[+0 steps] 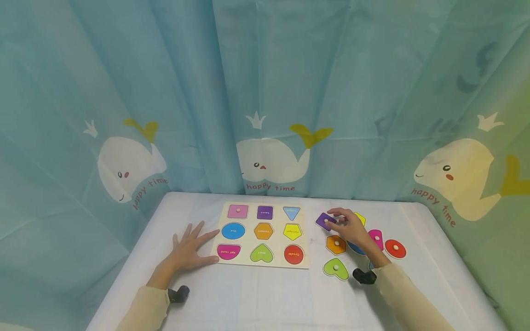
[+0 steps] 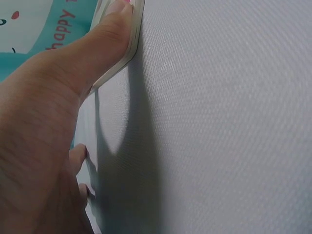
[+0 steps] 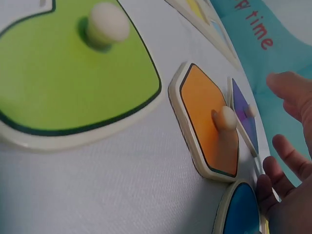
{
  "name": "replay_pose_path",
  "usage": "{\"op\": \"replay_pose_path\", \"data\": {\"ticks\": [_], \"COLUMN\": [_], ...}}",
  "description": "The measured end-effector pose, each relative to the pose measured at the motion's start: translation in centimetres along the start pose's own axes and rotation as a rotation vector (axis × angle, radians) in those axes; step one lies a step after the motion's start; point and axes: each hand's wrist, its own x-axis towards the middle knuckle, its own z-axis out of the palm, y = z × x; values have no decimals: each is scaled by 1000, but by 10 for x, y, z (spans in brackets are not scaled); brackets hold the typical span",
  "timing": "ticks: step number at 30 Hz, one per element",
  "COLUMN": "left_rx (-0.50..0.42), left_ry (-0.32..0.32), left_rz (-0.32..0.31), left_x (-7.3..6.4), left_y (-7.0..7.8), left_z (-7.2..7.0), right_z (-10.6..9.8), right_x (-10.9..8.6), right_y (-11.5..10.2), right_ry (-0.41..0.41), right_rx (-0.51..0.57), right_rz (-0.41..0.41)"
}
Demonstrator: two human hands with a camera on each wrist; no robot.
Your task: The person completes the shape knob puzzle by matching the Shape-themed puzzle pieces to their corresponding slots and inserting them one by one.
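Observation:
My left hand (image 1: 187,251) lies with fingers spread at the left side of a wooden shape puzzle board (image 1: 244,265). Its thumb rests on the board's corner in the left wrist view, and the index fingertip is at the same edge. A pink rectangle piece (image 1: 238,212) with a knob sits in the board's corner; the other shapes show printed names. My right hand (image 1: 352,228) hovers by a purple square piece (image 1: 323,222). In the right wrist view, thumb and fingers are apart, with the square's white knob (image 3: 250,111) beyond them.
Right of the board lie knobbed pieces: an orange hexagon (image 1: 336,245), a green heart (image 1: 336,269), a red circle (image 1: 395,248) and a magenta half round (image 1: 376,238). Yellow and blue pieces are partly hidden under my right arm. A whale-print curtain (image 1: 273,92) hangs behind the white table (image 1: 265,299).

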Motion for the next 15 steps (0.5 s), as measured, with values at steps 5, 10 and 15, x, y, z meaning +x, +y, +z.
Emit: {"op": "replay_pose_path", "data": {"ticks": [5,10,15], "left_rx": [5,17,23], "left_ry": [-4,1,-2], "left_rz": [-5,-3,-5], "left_x": [0,2,2], "left_y": [0,-1,-3], "left_z": [0,1,2], "right_z": [2,4,7], "right_x": [4,7,8], "right_y": [7,7,4], "right_ry": [-13,-26,-20], "right_rx": [-27,-53,-59], "right_rz": [-6,5,60]}}
